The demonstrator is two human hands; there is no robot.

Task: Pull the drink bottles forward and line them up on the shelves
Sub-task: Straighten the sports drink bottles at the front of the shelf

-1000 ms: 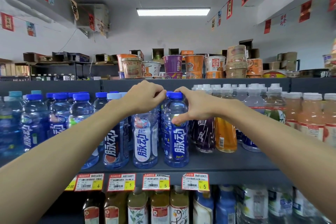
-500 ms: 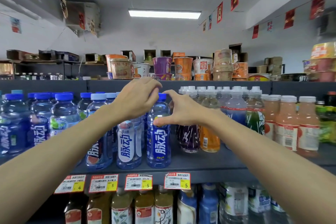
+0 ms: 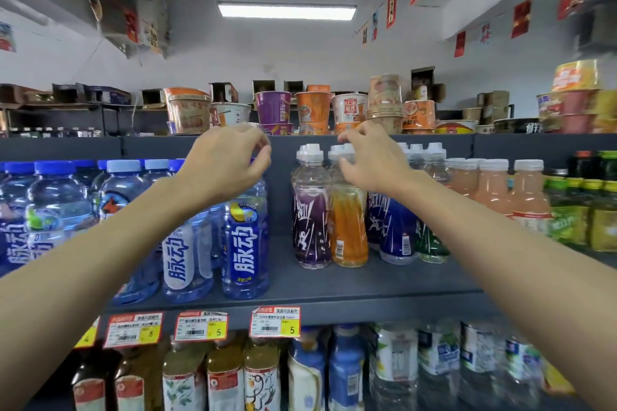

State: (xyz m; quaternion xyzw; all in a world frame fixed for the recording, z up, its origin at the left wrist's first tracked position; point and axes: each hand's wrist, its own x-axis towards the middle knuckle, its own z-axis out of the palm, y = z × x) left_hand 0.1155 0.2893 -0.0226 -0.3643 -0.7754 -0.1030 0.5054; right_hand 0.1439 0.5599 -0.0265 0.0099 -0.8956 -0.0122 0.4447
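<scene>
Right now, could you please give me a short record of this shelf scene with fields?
left hand: over the front blue bottle, grip unclear
right hand: at the white caps above the orange bottle, grip unclear
alignment: purple bottle and orange bottle stand further back than the blue bottle
shelf: price tags along its edge

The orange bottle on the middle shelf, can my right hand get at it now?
Probably yes. The right hand hovers at the cap of the orange bottle, which stands in the front row with nothing before it. Its sides are crowded; a top grip looks easiest.
</scene>
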